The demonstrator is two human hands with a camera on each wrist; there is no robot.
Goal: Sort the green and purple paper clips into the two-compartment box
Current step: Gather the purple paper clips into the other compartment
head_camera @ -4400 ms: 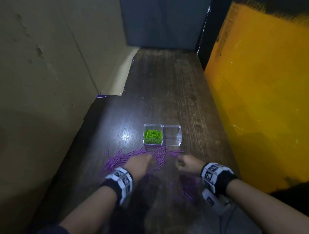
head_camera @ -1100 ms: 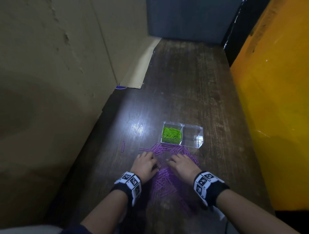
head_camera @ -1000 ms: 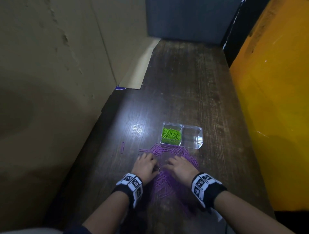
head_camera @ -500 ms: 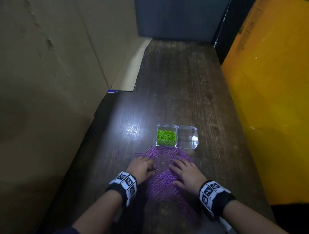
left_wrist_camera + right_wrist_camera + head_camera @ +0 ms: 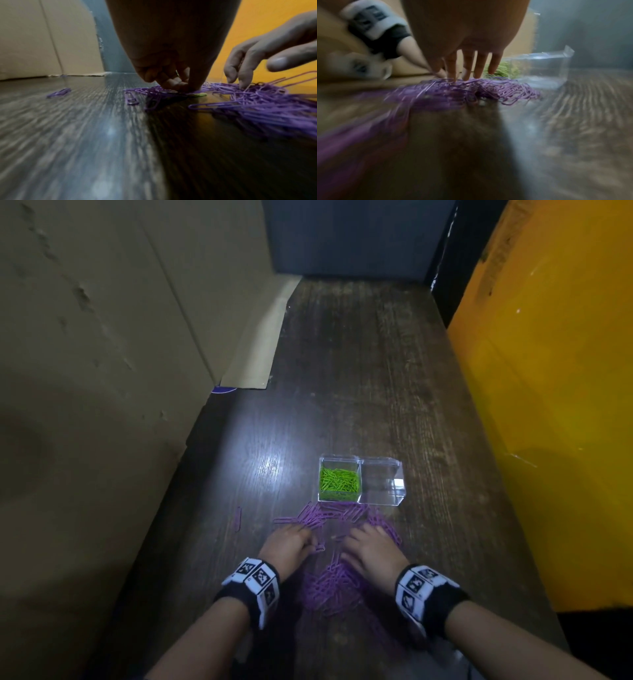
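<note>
Motion blur smears the right wrist view, yet the right hand (image 5: pixel 371 549) rests straight-fingered on the loose purple paper clips (image 5: pixel 334 583), the left hand (image 5: pixel 287 546) pinches some at 9 o'clock, and the clear plastic two-compartment box (image 5: pixel 397 481) sits at 12.

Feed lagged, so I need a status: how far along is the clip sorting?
Done: green paper clips fill the clear box's left compartment. In hand: left hand and right hand work the purple paper clips on the table. Left: right compartment empty; one stray purple clip.
</note>
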